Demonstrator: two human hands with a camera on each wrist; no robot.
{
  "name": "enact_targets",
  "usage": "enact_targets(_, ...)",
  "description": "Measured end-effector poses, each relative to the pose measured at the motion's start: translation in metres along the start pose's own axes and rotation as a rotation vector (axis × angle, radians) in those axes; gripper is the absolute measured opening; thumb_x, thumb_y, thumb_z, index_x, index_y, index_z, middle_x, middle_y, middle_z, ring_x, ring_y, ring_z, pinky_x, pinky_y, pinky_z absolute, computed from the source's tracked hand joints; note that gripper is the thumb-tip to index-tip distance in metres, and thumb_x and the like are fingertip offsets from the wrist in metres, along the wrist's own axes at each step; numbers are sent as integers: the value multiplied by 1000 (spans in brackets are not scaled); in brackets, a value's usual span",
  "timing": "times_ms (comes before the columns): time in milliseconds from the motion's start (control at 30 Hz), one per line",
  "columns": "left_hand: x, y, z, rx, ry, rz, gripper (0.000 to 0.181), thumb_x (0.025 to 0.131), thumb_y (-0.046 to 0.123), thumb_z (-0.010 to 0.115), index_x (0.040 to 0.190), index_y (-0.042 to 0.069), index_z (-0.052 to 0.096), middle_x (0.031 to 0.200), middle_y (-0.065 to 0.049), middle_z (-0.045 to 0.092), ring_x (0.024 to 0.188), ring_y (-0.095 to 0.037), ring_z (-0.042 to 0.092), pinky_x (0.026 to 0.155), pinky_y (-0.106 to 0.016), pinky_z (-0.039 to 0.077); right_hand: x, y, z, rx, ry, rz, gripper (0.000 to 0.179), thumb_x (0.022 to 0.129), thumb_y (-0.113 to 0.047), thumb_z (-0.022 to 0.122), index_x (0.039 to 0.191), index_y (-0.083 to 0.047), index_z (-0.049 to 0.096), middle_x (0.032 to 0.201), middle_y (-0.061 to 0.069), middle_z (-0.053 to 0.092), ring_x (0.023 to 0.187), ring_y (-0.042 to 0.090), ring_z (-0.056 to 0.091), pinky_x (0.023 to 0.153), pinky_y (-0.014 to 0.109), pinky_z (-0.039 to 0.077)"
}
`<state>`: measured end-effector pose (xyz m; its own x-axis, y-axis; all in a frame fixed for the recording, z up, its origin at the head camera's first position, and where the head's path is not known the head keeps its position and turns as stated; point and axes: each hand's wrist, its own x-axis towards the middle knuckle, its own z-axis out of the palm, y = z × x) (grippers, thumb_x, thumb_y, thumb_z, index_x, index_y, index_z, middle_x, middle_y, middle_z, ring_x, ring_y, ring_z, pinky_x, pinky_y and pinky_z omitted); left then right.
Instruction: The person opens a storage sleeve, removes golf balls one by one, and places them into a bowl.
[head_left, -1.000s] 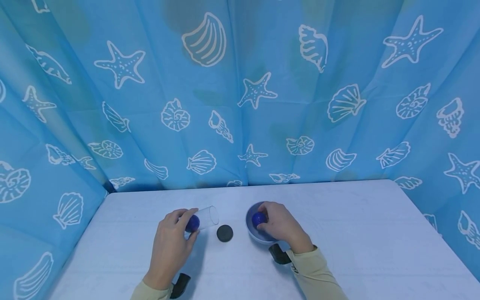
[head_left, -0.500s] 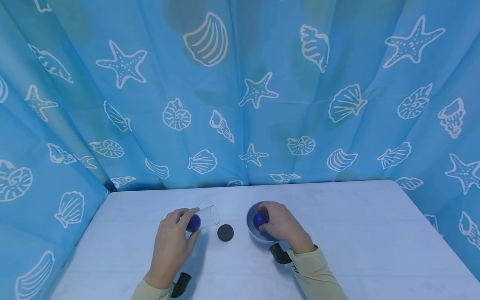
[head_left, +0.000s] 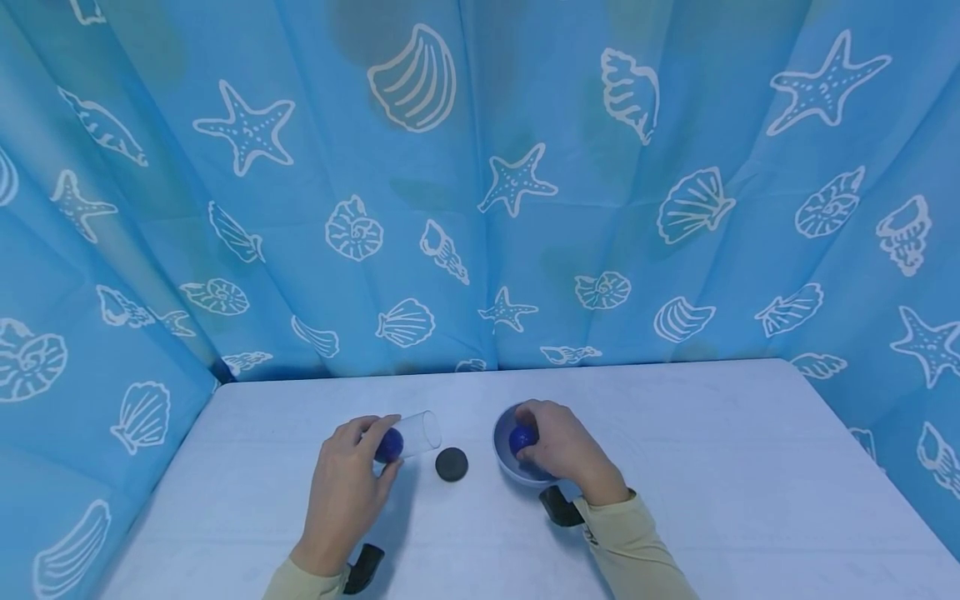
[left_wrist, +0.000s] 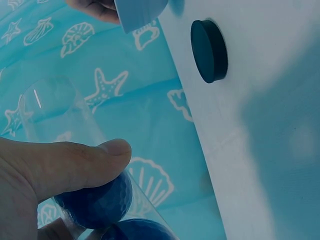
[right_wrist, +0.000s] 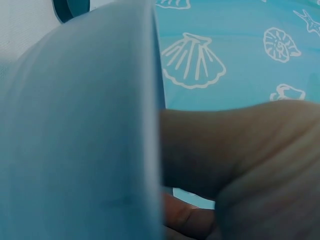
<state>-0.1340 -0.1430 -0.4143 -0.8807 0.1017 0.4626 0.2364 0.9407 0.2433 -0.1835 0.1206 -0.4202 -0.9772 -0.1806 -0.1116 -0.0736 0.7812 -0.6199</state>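
Observation:
My left hand (head_left: pixel 348 483) grips a clear cylinder (head_left: pixel 422 432), tilted with its open end toward the upper right. Inside its lower part are two dark blue golf balls, the dimpled upper one (left_wrist: pixel 102 202) beside my thumb and the lower one (left_wrist: pixel 140 231) cut off by the left wrist view's edge. My right hand (head_left: pixel 562 442) reaches into a blue-grey bowl (head_left: pixel 519 477), thumb and fingers pinching another blue ball (head_left: pixel 522 439). In the right wrist view the bowl's wall (right_wrist: pixel 80 130) hides the fingertips and that ball.
A round black cap (head_left: pixel 452 464) lies on the white-covered table (head_left: pixel 720 467) between the cylinder and the bowl. Behind the table and along its sides hangs a blue curtain (head_left: pixel 420 183) with white seashell and starfish prints.

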Motion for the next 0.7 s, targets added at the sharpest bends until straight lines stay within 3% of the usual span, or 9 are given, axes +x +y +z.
enact_targets(333,0,1,0,4,-5,-2,59,70,11,93,124,11,68,116,-17,65,107,-36,63,94,-54,52,-1,-2,-3,23,10,-9,53,81,-9,84,129,-5,62,125,12,64,116,29,60,97,47,53)
enact_targets(700,0,-1,-2,-6,2,6,59,70,11,93,123,10,69,115,-17,66,106,-36,63,94,-54,52,-1,-5,-2,64,99,-59,46,87,-14,79,130,-7,63,127,10,64,119,27,59,101,47,50)
